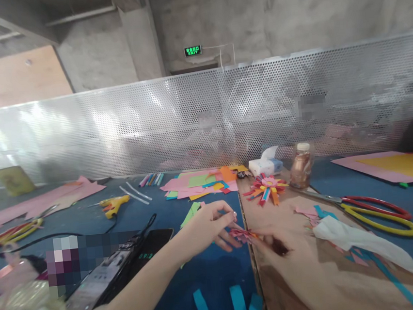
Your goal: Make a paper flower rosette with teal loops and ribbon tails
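Nearest me, blue strips lie on the table. Beyond them, the right hand (285, 250) pinches a small pink paper flower (241, 235) above the cardboard's edge; the left hand (213, 225), fingers loosely curled, meets its other side.

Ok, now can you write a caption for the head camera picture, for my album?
Two hands holding a small pink paper flower near a bigger, colourful one.

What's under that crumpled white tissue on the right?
Along the edges of the white tissue, blue paper strips and pink scraps poke out, lying on brown cardboard. Whatever is under its middle is covered, so I can't tell.
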Demonstrator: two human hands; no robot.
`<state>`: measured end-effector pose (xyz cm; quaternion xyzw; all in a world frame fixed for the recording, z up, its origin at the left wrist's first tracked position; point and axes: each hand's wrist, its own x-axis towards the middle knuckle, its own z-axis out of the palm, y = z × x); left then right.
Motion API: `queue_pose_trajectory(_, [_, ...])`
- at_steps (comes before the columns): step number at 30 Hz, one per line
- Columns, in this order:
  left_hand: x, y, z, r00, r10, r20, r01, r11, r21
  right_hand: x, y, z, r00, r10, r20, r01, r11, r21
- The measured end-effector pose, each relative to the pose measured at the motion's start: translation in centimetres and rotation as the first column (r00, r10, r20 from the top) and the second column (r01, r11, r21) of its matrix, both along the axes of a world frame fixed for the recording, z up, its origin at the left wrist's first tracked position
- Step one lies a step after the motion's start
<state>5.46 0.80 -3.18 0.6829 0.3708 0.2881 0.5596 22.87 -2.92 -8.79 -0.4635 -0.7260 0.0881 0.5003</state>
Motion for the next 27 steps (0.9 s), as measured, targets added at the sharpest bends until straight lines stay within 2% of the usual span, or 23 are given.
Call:
queue_pose_trajectory(7, [0.1,0.2,0.0,0.999,0.050,0.009,-0.051,0.994,0.095,-0.3,-0.8,0.9,0.998,0.049,-0.045,-0.047,0.998,0.045])
queue_pose_trajectory(14, [0.2,-0.5,0.8,0.991,0.014,0.131,-0.043,0.974,0.222,-0.1,-1.0,0.7,0.998,0.060,0.006,-0.060,0.998,-0.022])
queue_pose_trajectory(21, [0.3,-0.8,1.1,0.989,0.024,0.145,-0.058,0.970,0.238,0.2,-1.2,0.2,0.998,0.046,0.051,-0.043,0.997,-0.059])
queue_pose_trajectory(27, [0.3,-0.8,1.0,0.988,0.015,0.151,-0.049,0.973,0.224,0.3,-1.3,0.3,0.994,0.022,0.103,-0.022,1.000,-0.001])
